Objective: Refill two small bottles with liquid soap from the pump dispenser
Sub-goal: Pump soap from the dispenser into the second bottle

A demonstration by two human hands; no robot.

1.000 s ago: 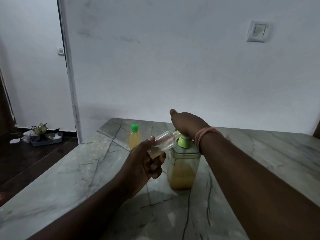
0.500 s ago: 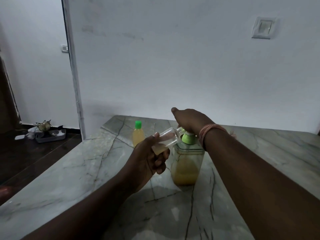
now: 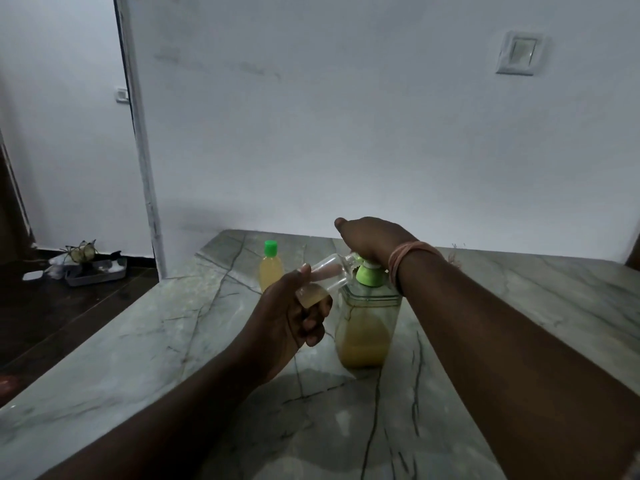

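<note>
A clear pump dispenser point(image 3: 365, 327) with yellow soap and a green pump collar stands on the marble table point(image 3: 138, 341). My right hand point(image 3: 370, 239) lies palm down on the pump head and presses it. My left hand point(image 3: 291, 317) grips a small clear bottle point(image 3: 322, 278), tilted with its open mouth at the pump spout. A little yellow soap lies in the bottle's lower end. A second small bottle point(image 3: 271, 268), full of yellow soap and closed with a green cap, stands upright behind and to the left.
A white wall runs along the far edge of the table, with a switch plate point(image 3: 517, 53) on it. The table's left edge drops to a dark floor, where a grey tray point(image 3: 93, 271) with small items lies by the doorway.
The camera view shifts slightly. Both hands keep their places at the dispenser, and the pump head under my right hand sits a little higher than one second ago.
</note>
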